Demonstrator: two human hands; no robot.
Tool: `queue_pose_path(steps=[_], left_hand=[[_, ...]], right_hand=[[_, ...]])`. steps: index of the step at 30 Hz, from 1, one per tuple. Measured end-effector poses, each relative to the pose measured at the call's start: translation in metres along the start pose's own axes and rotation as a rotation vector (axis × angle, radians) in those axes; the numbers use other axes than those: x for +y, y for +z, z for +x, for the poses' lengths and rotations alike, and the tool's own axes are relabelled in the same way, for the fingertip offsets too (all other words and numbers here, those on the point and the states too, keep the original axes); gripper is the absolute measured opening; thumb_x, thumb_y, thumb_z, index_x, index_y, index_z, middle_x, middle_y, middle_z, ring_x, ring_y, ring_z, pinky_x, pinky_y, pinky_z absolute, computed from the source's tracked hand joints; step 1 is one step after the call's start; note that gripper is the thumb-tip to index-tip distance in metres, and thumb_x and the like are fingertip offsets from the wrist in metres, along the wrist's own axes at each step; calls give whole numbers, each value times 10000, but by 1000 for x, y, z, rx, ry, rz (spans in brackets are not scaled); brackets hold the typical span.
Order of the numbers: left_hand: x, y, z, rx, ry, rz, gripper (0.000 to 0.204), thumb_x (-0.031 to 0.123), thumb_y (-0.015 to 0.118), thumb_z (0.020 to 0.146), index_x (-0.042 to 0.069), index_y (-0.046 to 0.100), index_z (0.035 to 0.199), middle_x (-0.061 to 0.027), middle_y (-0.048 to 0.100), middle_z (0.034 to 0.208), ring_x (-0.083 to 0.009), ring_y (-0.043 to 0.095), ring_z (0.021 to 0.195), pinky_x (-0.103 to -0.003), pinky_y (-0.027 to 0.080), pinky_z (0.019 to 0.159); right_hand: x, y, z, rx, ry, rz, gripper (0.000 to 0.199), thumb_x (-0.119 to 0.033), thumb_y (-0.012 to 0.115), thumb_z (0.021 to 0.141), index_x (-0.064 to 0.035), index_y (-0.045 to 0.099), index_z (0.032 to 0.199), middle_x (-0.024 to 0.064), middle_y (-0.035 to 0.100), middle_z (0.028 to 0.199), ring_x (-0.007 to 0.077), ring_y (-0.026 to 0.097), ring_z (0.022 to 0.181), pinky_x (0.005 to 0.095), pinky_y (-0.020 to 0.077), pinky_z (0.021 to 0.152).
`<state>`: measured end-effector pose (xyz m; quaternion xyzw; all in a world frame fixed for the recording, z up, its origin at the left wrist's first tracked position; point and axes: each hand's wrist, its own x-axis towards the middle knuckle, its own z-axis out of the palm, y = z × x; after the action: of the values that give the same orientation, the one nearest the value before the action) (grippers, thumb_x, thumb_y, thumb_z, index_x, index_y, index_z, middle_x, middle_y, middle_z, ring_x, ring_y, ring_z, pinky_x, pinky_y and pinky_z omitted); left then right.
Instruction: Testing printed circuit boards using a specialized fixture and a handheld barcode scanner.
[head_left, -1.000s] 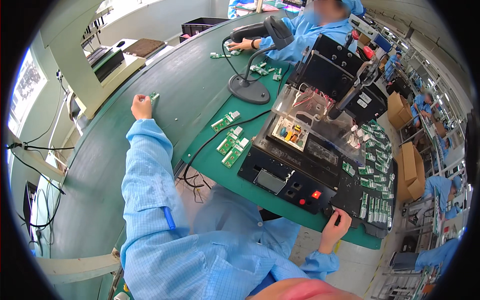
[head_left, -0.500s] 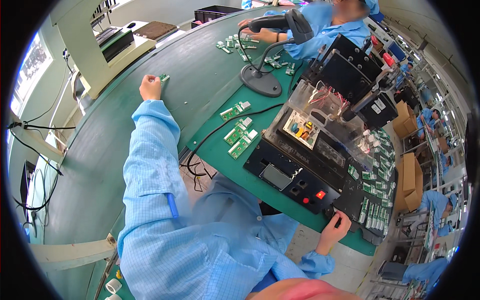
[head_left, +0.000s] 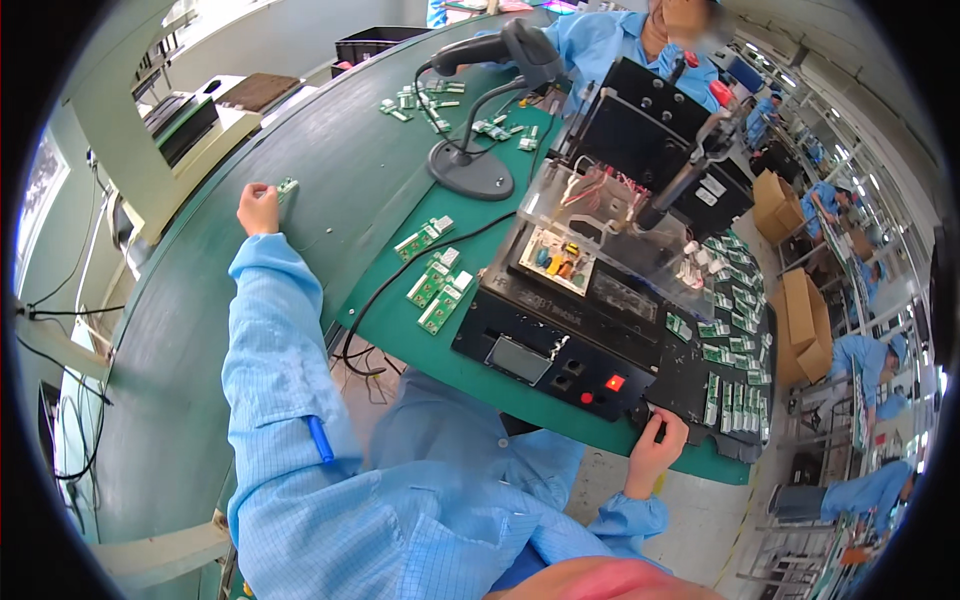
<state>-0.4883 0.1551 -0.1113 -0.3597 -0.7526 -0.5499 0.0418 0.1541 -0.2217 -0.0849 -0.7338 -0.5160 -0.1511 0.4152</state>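
Note:
At the far left my left hand (head_left: pixel 259 209) is reached out over the green belt, its fingers closed on a small green circuit board (head_left: pixel 287 188) that sticks out past the fingertips. Close to the front right corner of the black test box (head_left: pixel 545 350), my right hand (head_left: pixel 657 450) has thumb and forefinger pinched together at the edge of a black mat (head_left: pixel 690 430). Whatever those fingers hold, if anything, is too small to make out. Three green boards with white connectors (head_left: pixel 440 303) lie between the belt and the box.
A handheld scanner on a grey stand (head_left: pixel 470 170) rises behind the boards, with a black cable (head_left: pixel 400 275) curving past them. Several more boards (head_left: pixel 740 400) fill the mat at right. A co-worker in blue (head_left: pixel 610 45) sits across the table. Cardboard boxes (head_left: pixel 800 310) stand farther right.
The whole view has shifted, so the table and box appear farther left. More of the board shows beyond my left fingers. My right hand stays at the mat's edge beside the box.

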Motion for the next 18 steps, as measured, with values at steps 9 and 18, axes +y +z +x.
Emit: queue_pose_path(steps=[9, 18], left_hand=[[0, -3, 2, -250, 67, -141, 229, 245, 719, 724, 64, 738, 863, -90, 717, 767, -186, 674, 713, -305, 523, 697], [-4, 6, 3, -337, 223, -2, 220, 243, 727, 737, 98, 753, 899, -78, 695, 854, -212, 666, 800, -337, 522, 751]], right_hand=[[0, 1, 1, 43, -43, -20, 120, -4, 650, 798, -67, 647, 899, 74, 670, 928, 283, 594, 905, 393, 445, 840], [-3, 1, 2, 46, -35, -31, 111, -14, 651, 797, -67, 645, 895, 72, 667, 926, 279, 588, 915, 390, 445, 845]])
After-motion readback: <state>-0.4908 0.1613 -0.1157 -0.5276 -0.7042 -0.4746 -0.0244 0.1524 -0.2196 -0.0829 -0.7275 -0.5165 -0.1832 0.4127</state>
